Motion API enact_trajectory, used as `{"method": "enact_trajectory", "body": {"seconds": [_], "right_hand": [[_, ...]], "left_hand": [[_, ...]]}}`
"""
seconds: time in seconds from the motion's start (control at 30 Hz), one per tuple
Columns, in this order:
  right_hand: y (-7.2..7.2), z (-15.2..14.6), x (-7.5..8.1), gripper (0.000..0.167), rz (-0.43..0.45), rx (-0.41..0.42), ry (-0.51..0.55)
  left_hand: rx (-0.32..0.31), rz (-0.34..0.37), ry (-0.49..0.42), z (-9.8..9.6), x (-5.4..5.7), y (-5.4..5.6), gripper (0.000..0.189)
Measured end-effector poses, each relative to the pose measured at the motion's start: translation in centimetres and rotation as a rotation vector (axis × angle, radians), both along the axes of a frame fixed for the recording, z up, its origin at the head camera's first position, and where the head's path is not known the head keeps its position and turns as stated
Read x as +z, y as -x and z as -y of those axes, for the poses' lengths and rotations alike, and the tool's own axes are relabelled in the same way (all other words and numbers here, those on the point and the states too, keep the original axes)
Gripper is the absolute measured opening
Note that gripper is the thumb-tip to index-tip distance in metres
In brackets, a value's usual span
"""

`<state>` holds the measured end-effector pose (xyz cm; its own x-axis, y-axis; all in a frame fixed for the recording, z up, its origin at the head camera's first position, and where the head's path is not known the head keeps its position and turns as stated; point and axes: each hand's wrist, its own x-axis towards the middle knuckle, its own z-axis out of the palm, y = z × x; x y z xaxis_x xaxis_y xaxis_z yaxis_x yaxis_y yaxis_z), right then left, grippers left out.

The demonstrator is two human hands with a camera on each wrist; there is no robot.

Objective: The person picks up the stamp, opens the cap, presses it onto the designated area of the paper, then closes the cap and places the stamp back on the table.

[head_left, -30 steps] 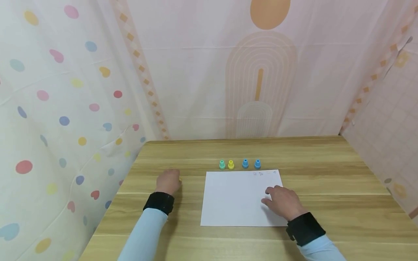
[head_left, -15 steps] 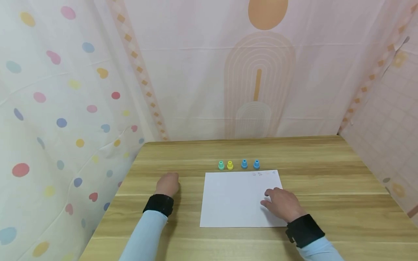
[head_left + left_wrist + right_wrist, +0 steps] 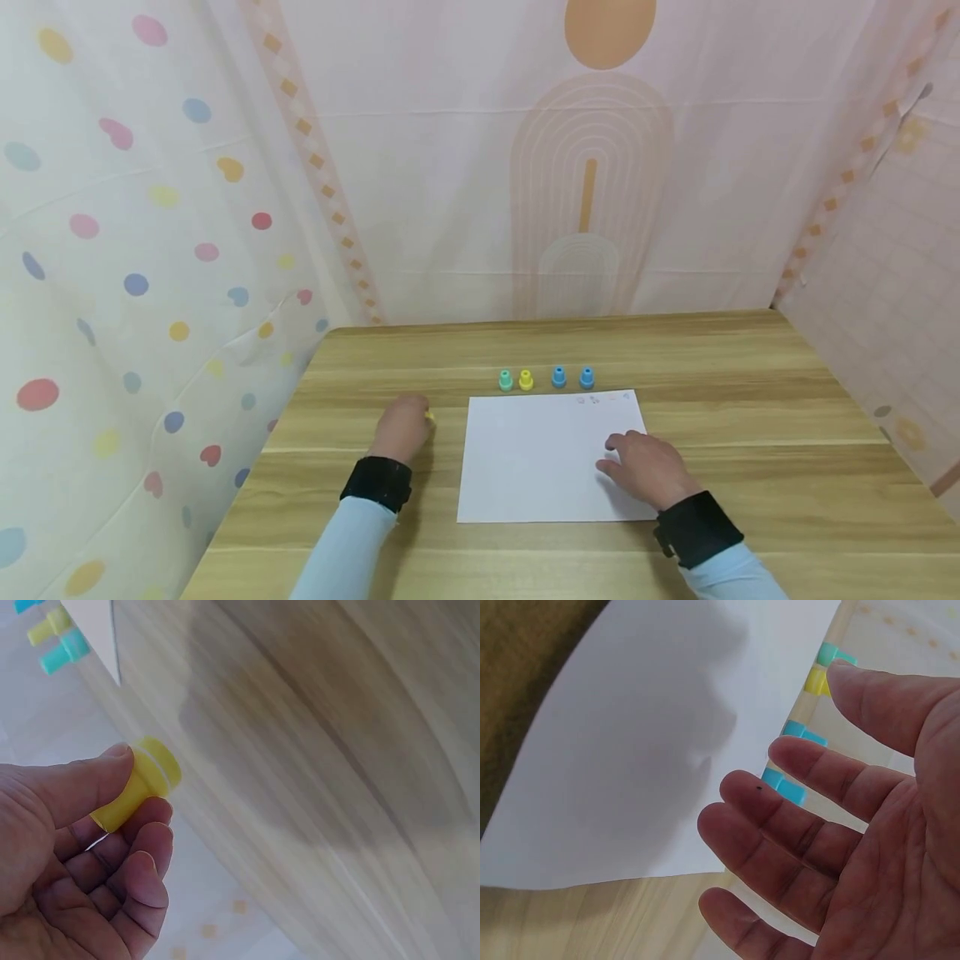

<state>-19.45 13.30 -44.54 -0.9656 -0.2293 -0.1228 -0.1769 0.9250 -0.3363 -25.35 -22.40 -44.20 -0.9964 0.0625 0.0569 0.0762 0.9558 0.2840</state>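
In the head view my left hand [image 3: 402,429] is above the table, left of the paper. It pinches a small yellow stamp [image 3: 146,781] between thumb and fingers; the left wrist view shows a pale line round its wide end. Over the right part of a white sheet of paper [image 3: 532,467] is my right hand [image 3: 648,468], fingers loosely spread and holding nothing. A green stamp [image 3: 506,380], another yellow stamp [image 3: 527,380] and two blue stamps, one left [image 3: 558,377] and one right [image 3: 587,378], stand in a row behind the paper.
Small faint marks [image 3: 595,400] run along the paper's far edge, toward its right corner. The wood-grain table [image 3: 750,400] ends at a patterned curtain [image 3: 450,208] behind, with more cloth at both sides.
My left hand has shifted a little to the right with the yellow stamp, which now shows more beside the fingers. My right hand stays in place over the paper. The head view has shifted slightly.
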Motion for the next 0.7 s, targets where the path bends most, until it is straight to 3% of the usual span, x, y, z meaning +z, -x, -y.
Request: {"method": "enact_trajectory", "body": {"seconds": [0.27, 0.57, 0.7], "right_hand": [[-0.1, 0.1, 0.1, 0.034, 0.018, -0.001, 0.012], [-0.1, 0.3, 0.5, 0.034, 0.039, -0.012, 0.019], [-0.2, 0.3, 0.6, 0.034, 0.037, -0.008, 0.019]], "left_hand": [[-0.017, -0.016, -0.032, -1.6, 0.0, -0.3, 0.011], [-0.082, -0.061, -0.098, -3.4, -0.1, -0.9, 0.012], [-0.066, -0.03, -0.137, -4.3, -0.1, -1.1, 0.014]]}}
